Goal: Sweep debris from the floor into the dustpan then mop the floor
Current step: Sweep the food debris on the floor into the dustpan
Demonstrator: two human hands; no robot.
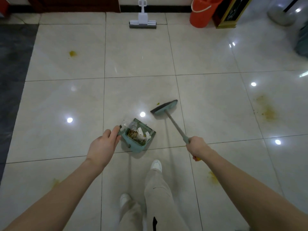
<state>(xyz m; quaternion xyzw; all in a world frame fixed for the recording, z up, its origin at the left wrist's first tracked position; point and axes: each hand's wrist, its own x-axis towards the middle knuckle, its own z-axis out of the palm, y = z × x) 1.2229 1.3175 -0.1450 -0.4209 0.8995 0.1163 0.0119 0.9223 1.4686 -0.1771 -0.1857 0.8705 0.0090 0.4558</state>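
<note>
Both arms are bare and stretched forward and down. The left arm (58, 189) is angled inward, and the left hand (104, 144) is shown from the back, fingers curled round the dustpan (133, 147) handle. The right arm (250, 180) is angled inward too, with the right hand (197, 148) fisted round the broom (175, 124) handle, knuckles up. The two hands are set well apart.

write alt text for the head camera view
Over a glossy cream tiled floor, a person's left hand holds a teal plastic dustpan full of debris while the right hand grips a teal long-handled broom beside it. Yellow stains dot the tiles; a white sponge mop and orange bucket stand by the far wall.
</note>
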